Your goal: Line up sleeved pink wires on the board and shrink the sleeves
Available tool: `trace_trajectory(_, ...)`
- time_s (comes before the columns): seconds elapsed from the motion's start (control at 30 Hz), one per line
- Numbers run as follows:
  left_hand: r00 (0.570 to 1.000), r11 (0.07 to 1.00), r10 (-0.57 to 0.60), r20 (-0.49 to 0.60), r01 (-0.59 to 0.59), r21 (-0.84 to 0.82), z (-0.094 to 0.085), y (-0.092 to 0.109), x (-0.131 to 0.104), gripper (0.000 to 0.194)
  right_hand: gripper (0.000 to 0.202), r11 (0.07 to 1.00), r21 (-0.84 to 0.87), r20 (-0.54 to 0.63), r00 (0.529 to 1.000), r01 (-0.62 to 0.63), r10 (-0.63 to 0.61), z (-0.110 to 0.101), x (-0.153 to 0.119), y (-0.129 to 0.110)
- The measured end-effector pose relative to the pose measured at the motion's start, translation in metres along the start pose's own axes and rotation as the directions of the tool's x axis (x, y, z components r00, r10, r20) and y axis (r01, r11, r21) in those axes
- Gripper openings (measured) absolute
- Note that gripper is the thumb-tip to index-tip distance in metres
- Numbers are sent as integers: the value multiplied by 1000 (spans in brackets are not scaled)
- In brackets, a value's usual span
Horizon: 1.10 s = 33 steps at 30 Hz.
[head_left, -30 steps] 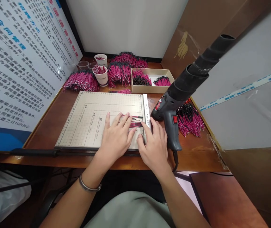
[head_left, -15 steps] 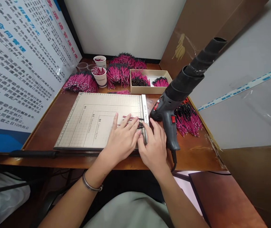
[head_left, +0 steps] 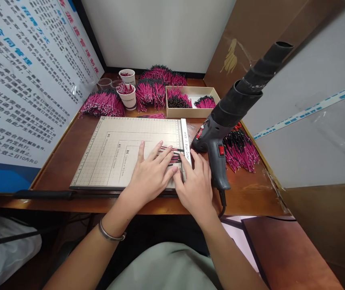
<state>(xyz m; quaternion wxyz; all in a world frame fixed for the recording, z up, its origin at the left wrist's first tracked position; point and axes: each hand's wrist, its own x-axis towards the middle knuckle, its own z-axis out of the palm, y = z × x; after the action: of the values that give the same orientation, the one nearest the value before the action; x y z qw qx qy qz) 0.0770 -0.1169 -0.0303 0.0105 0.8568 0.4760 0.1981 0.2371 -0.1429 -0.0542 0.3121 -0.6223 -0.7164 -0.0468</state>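
Wires in hand: a small row of thin magenta-and-black wires (head_left: 176, 158) lies on the flat beige gridded cutter board (head_left: 100, 161), near its right side.
Left hand: the left hand (head_left: 152, 169) is laid over the wires' left part, its grip spread, fingers apart.
Right hand: on the right hand (head_left: 195, 181), thumb and forefinger stand apart, the forefinger's tip at the wires' right ends; the two thumbs nearly meet.
Box: a shallow beige cardboard box (head_left: 190, 114) holds two clusters of magenta-and-black wires, the left one larger.
Cups: the front white paper cup (head_left: 130, 102) is filled with magenta wire pieces; the rear white paper cup (head_left: 131, 79) shows some too.
Edges: the board's near side sits close to the front edge of the brown wooden surface (head_left: 253, 197); a dark grey heat gun (head_left: 220, 165) hems in the right hand, with brown wood showing beyond it.
Since half a second ago: the left hand has slid slightly left, while the right hand has barely moved.
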Motion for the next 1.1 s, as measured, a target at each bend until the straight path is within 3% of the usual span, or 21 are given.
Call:
trace_trajectory(0.13, 999, 998, 26, 45, -23, -58, -1, 1, 6, 54, 46, 1000, 11, 17, 1000, -3, 2, 0, 1, 0)
trace_trajectory(0.3, 993, 989, -116, 7, 116, -90, -7, 0, 30, 30, 44, 1000, 21, 6, 1000, -6, 6, -1, 1, -1)
trace_trajectory(0.4, 987, 985, -145, 67, 150, -85, -12, -6, 47, 20, 44, 1000, 21, -3, 1000, -2, 2, -2, 2, -2)
trace_trajectory(0.57, 974, 985, -118, 195, 139, -99, -16, -16, 60, 21, 46, 1000, 24, -9, 1000, -6, 7, -1, 1, -2)
trace_trajectory(0.83, 964, 988, -83, 254, 113, -105, -13, -19, 70, 24, 46, 1000, 22, 0, 1000, -21, 21, -1, 0, -2)
trace_trajectory(1.1, 967, 983, -43, 252, 86, -164, -10, -25, 66, 27, 46, 1000, 8, -5, 1000, -6, 7, 1, 0, -2)
